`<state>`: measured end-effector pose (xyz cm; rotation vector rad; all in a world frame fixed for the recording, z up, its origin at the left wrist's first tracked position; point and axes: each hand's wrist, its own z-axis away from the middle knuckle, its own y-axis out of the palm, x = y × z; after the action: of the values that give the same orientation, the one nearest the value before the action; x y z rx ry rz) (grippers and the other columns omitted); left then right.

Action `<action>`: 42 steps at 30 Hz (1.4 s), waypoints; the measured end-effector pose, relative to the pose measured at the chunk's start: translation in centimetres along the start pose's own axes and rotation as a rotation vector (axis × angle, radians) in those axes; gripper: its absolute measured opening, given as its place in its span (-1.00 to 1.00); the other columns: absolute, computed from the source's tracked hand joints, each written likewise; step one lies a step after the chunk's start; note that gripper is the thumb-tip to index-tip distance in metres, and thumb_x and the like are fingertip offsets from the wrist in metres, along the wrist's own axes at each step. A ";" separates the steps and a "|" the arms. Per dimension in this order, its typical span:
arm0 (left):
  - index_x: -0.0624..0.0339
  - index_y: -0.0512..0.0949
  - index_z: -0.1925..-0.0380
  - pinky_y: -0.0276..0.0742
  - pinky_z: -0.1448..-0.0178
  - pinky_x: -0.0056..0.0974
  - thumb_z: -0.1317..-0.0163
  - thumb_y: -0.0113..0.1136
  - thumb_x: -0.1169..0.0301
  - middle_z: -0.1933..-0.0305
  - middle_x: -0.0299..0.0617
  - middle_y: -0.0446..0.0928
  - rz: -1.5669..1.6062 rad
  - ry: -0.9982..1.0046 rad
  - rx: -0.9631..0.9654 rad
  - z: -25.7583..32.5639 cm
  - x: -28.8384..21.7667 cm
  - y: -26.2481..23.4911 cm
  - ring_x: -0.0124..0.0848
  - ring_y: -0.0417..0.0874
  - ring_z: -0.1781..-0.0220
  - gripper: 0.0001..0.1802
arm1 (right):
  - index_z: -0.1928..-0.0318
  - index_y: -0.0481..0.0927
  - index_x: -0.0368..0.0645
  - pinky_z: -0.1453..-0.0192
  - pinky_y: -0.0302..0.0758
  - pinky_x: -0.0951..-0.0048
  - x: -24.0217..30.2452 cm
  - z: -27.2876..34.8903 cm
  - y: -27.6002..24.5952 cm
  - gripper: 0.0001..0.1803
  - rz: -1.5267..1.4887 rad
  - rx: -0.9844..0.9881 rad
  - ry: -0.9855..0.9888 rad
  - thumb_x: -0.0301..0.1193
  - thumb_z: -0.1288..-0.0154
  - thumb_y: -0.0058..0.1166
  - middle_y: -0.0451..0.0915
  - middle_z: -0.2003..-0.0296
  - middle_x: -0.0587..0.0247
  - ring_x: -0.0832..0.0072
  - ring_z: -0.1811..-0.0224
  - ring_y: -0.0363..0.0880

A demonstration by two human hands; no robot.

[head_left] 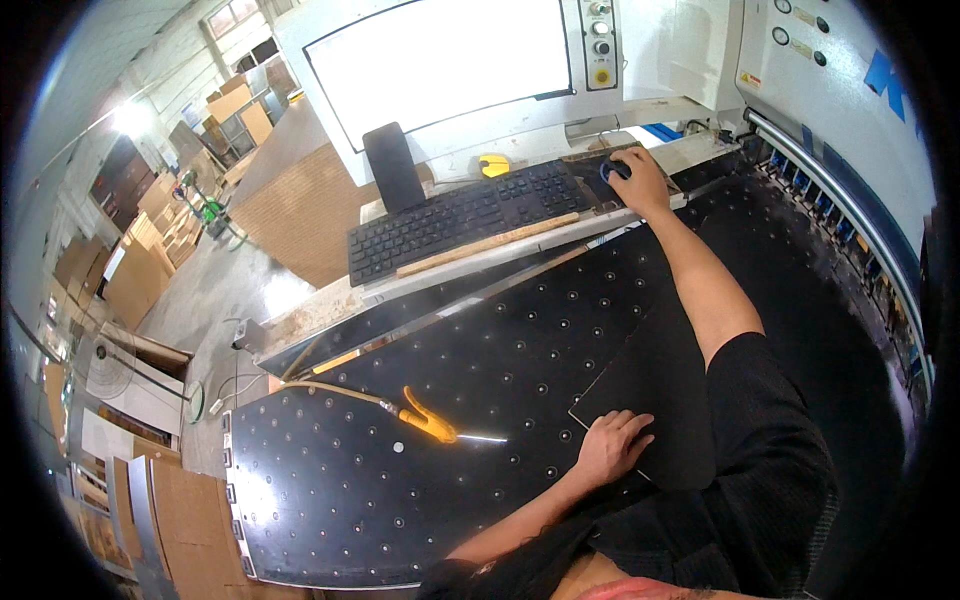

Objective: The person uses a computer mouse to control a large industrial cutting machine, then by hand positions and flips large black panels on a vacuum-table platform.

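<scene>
My right hand (643,183) rests over a dark computer mouse (622,170), fingers curled round it, at the right end of the console ledge. Just left of the mouse lies a black keyboard (465,218). My left hand (612,447) lies palm down with fingers stretched out on a flat black panel (655,375), close to its light-edged corner. That panel lies on a black table (330,490) dotted with small round studs. An orange air blow gun (428,424) with a thin metal nozzle and a hose lies left of my left hand.
Above the keyboard stands a large monitor (440,70) with a washed-out white screen, with control knobs (601,45) beside it. A wooden strip (490,243) lies along the keyboard. Machine housing (830,80) rises at the right. Stacked boards (290,200) stand at the left.
</scene>
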<state>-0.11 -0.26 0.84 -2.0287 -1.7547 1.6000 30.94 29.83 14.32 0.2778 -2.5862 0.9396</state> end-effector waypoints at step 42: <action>0.14 0.67 -0.10 0.57 0.05 -0.08 -0.31 0.46 0.30 0.17 -0.15 0.61 -0.010 0.002 0.009 -0.1 0.0 -0.1 -0.15 0.66 0.13 -0.61 | -0.06 0.76 -0.02 -0.31 0.58 0.08 1.1 0.1 -0.5 -0.62 0.060 -0.007 0.098 -0.27 -0.23 0.35 0.65 -0.10 0.08 0.03 -0.19 0.64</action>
<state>-0.11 -0.17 0.93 -2.0134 -1.7511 1.5999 30.09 29.29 15.01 0.1492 -2.5203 0.9413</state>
